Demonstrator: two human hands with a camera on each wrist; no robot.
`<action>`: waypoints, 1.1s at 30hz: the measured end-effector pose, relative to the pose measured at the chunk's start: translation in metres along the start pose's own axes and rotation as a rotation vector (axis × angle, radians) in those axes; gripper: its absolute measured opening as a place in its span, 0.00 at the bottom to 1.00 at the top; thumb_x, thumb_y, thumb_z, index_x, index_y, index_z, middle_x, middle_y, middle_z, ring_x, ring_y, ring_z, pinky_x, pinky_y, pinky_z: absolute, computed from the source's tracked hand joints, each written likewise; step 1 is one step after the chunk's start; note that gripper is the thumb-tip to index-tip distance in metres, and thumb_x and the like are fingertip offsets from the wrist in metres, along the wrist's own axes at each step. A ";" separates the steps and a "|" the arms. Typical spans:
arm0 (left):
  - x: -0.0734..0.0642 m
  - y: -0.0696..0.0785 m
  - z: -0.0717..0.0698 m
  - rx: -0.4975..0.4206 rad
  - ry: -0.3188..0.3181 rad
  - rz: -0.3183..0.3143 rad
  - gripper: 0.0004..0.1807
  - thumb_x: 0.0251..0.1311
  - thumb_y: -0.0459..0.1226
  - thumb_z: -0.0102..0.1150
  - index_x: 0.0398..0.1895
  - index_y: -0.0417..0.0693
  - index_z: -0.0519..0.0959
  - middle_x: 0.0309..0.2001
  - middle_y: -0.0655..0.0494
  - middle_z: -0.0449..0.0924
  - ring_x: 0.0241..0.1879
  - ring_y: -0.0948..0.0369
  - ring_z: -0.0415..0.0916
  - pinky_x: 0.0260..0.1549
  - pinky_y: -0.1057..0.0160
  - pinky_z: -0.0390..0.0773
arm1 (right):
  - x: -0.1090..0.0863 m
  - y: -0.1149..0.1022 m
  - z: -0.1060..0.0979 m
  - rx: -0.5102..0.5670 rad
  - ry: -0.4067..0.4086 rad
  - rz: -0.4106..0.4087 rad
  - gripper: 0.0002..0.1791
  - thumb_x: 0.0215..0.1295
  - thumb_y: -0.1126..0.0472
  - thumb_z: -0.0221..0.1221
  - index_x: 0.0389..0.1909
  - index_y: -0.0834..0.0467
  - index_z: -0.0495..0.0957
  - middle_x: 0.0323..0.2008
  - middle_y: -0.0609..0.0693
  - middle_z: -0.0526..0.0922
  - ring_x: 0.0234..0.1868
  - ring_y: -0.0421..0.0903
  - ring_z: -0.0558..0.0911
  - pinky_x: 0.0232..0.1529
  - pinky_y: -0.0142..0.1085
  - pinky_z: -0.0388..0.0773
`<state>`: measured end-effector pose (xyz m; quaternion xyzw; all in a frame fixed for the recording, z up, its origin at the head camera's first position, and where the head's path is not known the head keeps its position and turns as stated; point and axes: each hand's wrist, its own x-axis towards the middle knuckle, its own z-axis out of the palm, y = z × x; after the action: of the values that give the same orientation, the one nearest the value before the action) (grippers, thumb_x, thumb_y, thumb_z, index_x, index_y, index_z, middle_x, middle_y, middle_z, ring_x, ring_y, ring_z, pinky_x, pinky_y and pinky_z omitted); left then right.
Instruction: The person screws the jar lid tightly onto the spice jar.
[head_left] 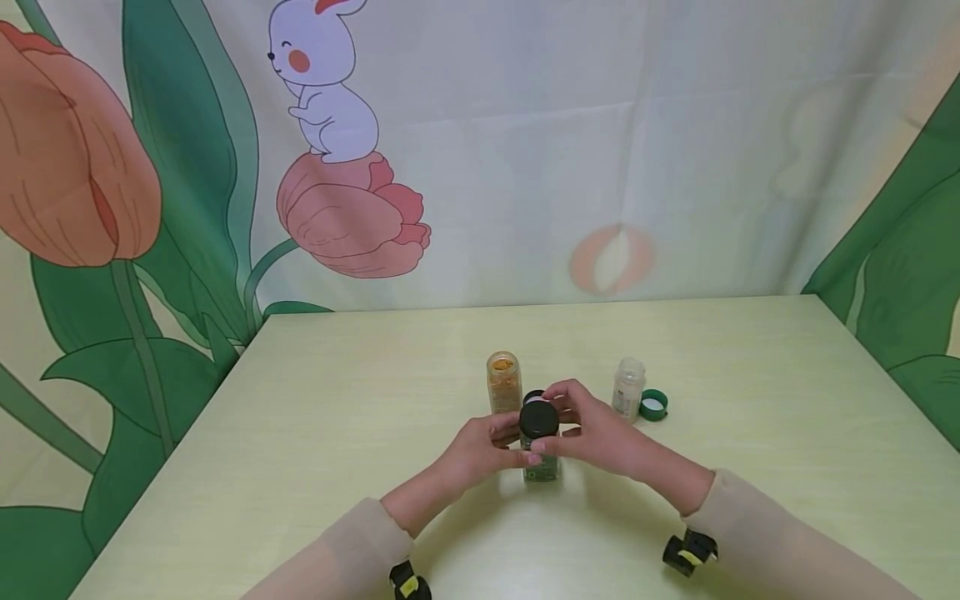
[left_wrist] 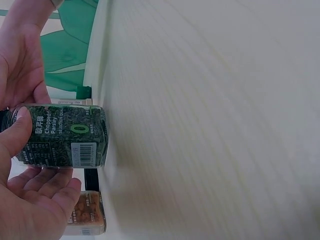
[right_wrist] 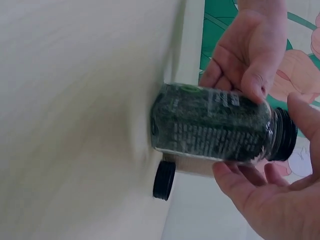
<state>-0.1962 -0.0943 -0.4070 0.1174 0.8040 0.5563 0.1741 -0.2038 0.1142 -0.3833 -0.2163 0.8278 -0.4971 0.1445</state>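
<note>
A glass jar of chopped parsley (left_wrist: pixel 55 137) stands upright near the middle of the table, its black cap (head_left: pixel 539 419) on top. My left hand (head_left: pixel 472 450) grips the body of the jar, thumb in front and fingers behind. From the other side, my right hand (head_left: pixel 596 433) holds the jar at its cap and neck, the thumb against the cap in the right wrist view. Just behind this jar, a loose black cap (right_wrist: pixel 164 180) rests on the table, partly hidden in the head view.
Behind the left hand stands an uncapped jar with orange-brown contents (head_left: pixel 504 379). To the right is a clear uncapped jar (head_left: pixel 628 387), with a green cap (head_left: pixel 654 404) lying beside it. A printed cloth (head_left: pixel 510 183) hangs along the table's back edge.
</note>
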 end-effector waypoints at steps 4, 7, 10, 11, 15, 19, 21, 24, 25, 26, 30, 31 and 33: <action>0.000 0.000 0.000 -0.010 -0.007 -0.001 0.30 0.63 0.32 0.69 0.68 0.37 0.74 0.68 0.38 0.76 0.71 0.42 0.72 0.69 0.48 0.75 | 0.002 -0.002 -0.009 0.042 -0.091 0.028 0.42 0.66 0.58 0.69 0.72 0.66 0.57 0.65 0.69 0.74 0.70 0.68 0.74 0.66 0.52 0.80; -0.001 0.001 0.000 -0.011 -0.007 0.001 0.30 0.63 0.32 0.69 0.68 0.37 0.74 0.68 0.38 0.76 0.71 0.42 0.71 0.69 0.48 0.75 | 0.004 -0.003 -0.018 0.057 -0.179 0.046 0.46 0.67 0.56 0.69 0.77 0.62 0.54 0.68 0.68 0.72 0.73 0.68 0.71 0.66 0.54 0.79; -0.001 0.001 -0.001 -0.009 -0.003 0.004 0.30 0.63 0.32 0.69 0.68 0.37 0.75 0.67 0.38 0.77 0.71 0.42 0.71 0.69 0.47 0.75 | 0.007 -0.002 -0.028 0.072 -0.263 0.060 0.47 0.67 0.56 0.68 0.79 0.59 0.51 0.70 0.68 0.69 0.74 0.68 0.69 0.67 0.54 0.78; -0.001 0.001 0.000 -0.009 -0.003 0.005 0.30 0.63 0.32 0.69 0.68 0.37 0.75 0.67 0.38 0.77 0.71 0.42 0.71 0.69 0.46 0.74 | 0.008 -0.002 -0.031 0.081 -0.288 0.066 0.47 0.67 0.57 0.68 0.80 0.59 0.51 0.71 0.67 0.69 0.75 0.67 0.68 0.68 0.54 0.78; -0.001 0.001 0.000 -0.007 -0.001 0.008 0.30 0.62 0.33 0.70 0.68 0.36 0.75 0.66 0.38 0.78 0.71 0.43 0.72 0.69 0.47 0.74 | 0.014 0.000 -0.041 0.088 -0.373 0.055 0.45 0.68 0.60 0.67 0.79 0.59 0.53 0.71 0.67 0.68 0.75 0.66 0.68 0.68 0.53 0.77; -0.001 -0.001 0.000 -0.007 -0.001 0.005 0.30 0.62 0.33 0.70 0.68 0.36 0.75 0.66 0.39 0.78 0.71 0.43 0.72 0.70 0.47 0.74 | 0.019 -0.001 -0.044 0.041 -0.409 0.017 0.41 0.68 0.60 0.66 0.78 0.60 0.58 0.69 0.67 0.71 0.72 0.67 0.72 0.67 0.53 0.78; 0.000 -0.001 0.000 -0.006 -0.001 0.003 0.30 0.62 0.33 0.70 0.68 0.36 0.75 0.66 0.39 0.78 0.71 0.43 0.72 0.70 0.47 0.74 | 0.020 -0.002 -0.044 0.023 -0.413 0.003 0.39 0.68 0.60 0.66 0.76 0.60 0.60 0.68 0.66 0.72 0.71 0.66 0.73 0.66 0.53 0.79; -0.001 0.000 0.000 -0.007 0.000 -0.001 0.31 0.62 0.33 0.70 0.68 0.37 0.75 0.66 0.39 0.78 0.71 0.43 0.72 0.70 0.47 0.74 | 0.021 -0.003 -0.043 0.016 -0.408 -0.009 0.36 0.69 0.61 0.65 0.74 0.60 0.64 0.67 0.64 0.75 0.70 0.64 0.75 0.66 0.51 0.79; -0.001 0.000 0.000 -0.007 -0.001 -0.003 0.31 0.62 0.33 0.70 0.68 0.37 0.74 0.66 0.39 0.78 0.71 0.43 0.72 0.70 0.47 0.74 | 0.022 -0.002 -0.043 0.011 -0.406 -0.018 0.34 0.69 0.61 0.65 0.73 0.61 0.66 0.66 0.63 0.76 0.70 0.64 0.76 0.66 0.50 0.80; -0.001 0.000 0.000 -0.008 -0.001 -0.003 0.31 0.62 0.33 0.70 0.68 0.37 0.74 0.67 0.39 0.78 0.71 0.43 0.72 0.70 0.47 0.74 | 0.022 -0.002 -0.042 0.010 -0.401 -0.022 0.33 0.69 0.61 0.65 0.73 0.60 0.67 0.66 0.62 0.77 0.69 0.63 0.76 0.66 0.50 0.80; -0.001 0.001 0.000 -0.005 0.000 -0.006 0.31 0.62 0.33 0.70 0.69 0.37 0.74 0.67 0.39 0.77 0.71 0.43 0.71 0.70 0.47 0.73 | 0.021 -0.001 -0.040 0.012 -0.374 -0.026 0.30 0.69 0.61 0.65 0.70 0.60 0.71 0.65 0.61 0.78 0.69 0.63 0.77 0.65 0.49 0.81; -0.001 0.001 0.000 -0.005 0.000 -0.006 0.31 0.62 0.33 0.70 0.69 0.37 0.74 0.67 0.39 0.77 0.71 0.43 0.71 0.70 0.47 0.73 | 0.020 -0.001 -0.039 0.014 -0.367 -0.025 0.29 0.69 0.61 0.65 0.69 0.60 0.71 0.65 0.61 0.78 0.68 0.63 0.77 0.64 0.49 0.81; -0.002 0.001 0.000 -0.003 0.003 -0.007 0.31 0.62 0.34 0.70 0.69 0.38 0.74 0.67 0.39 0.77 0.71 0.43 0.72 0.71 0.46 0.73 | 0.019 0.000 -0.038 0.027 -0.352 -0.013 0.29 0.69 0.61 0.65 0.69 0.60 0.71 0.65 0.61 0.78 0.68 0.63 0.78 0.64 0.49 0.81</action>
<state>-0.1947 -0.0944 -0.4061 0.1136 0.8039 0.5569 0.1752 -0.2374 0.1336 -0.3659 -0.3032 0.7815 -0.4638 0.2868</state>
